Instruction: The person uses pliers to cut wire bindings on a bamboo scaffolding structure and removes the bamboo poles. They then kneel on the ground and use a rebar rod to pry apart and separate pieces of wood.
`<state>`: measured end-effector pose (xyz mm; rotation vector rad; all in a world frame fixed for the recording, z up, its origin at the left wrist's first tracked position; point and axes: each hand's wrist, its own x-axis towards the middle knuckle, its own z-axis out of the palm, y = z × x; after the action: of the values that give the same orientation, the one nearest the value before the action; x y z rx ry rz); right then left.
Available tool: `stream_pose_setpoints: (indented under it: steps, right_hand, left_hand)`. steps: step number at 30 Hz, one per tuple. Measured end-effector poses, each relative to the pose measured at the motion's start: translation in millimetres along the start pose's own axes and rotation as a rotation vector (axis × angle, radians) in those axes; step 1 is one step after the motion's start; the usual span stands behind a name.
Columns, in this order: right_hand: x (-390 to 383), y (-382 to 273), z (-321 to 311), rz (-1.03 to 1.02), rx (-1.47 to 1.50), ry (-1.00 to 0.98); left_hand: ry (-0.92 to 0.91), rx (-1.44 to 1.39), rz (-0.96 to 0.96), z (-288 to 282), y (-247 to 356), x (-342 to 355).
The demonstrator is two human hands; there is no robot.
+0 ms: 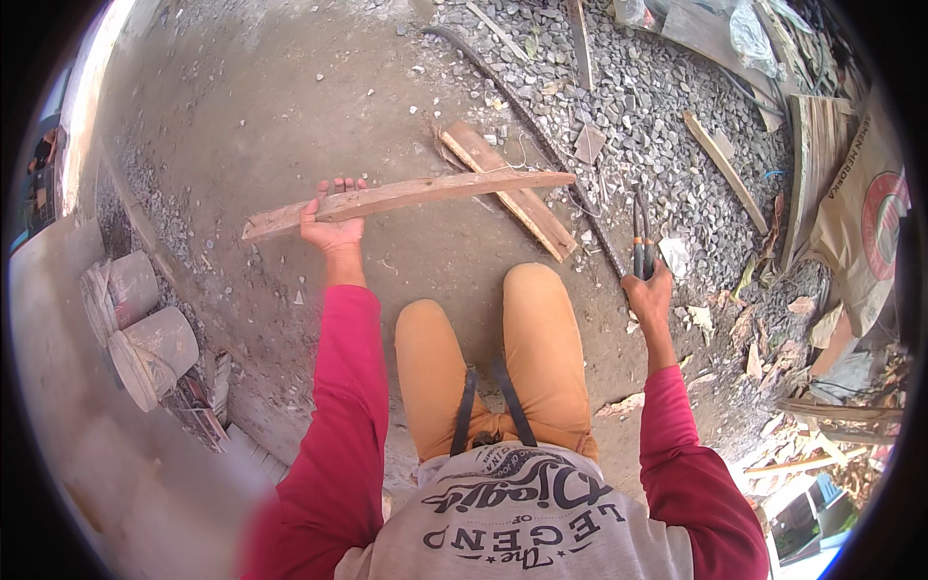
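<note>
My left hand (333,232) is held palm up under a long, slightly curved wooden batten (435,193), with the thumb on its near side and the fingertips showing beyond its far edge. The batten spans from the left over to the middle, its right end rising a little. Off to the right, my right hand (651,288) is closed round the handles of a pair of pliers (643,249) with orange and black grips. The jaws point away from me and seem closed. Two wooden offcuts (517,193) lie crossed on the ground beyond the batten.
A dark ribbed steel bar (522,114) lies between the dirt (251,106) and the gravel (657,126). Wood scraps and a paper sack (860,213) line the right side. Two concrete cylinders (159,353) stand by the wall at left.
</note>
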<state>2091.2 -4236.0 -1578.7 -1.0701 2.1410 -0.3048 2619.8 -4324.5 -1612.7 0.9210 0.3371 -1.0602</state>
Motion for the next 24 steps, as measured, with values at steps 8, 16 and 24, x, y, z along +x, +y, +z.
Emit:
stream_pose_setpoints:
  steps: [8, 16, 24]
  right_hand:
    - [0, -4, 10, -0.033, -0.008, -0.042]
    - [-5, 1, 20, -0.014, 0.050, -0.079]
    - [-10, -23, 19, -0.017, -0.013, -0.106]
  left_hand:
    - [0.430, -0.069, -0.038, -4, -28, 20]
    - [0.574, -0.041, -0.094, 12, -96, -18]
    - [0.720, 0.306, -0.446, 25, -158, -67]
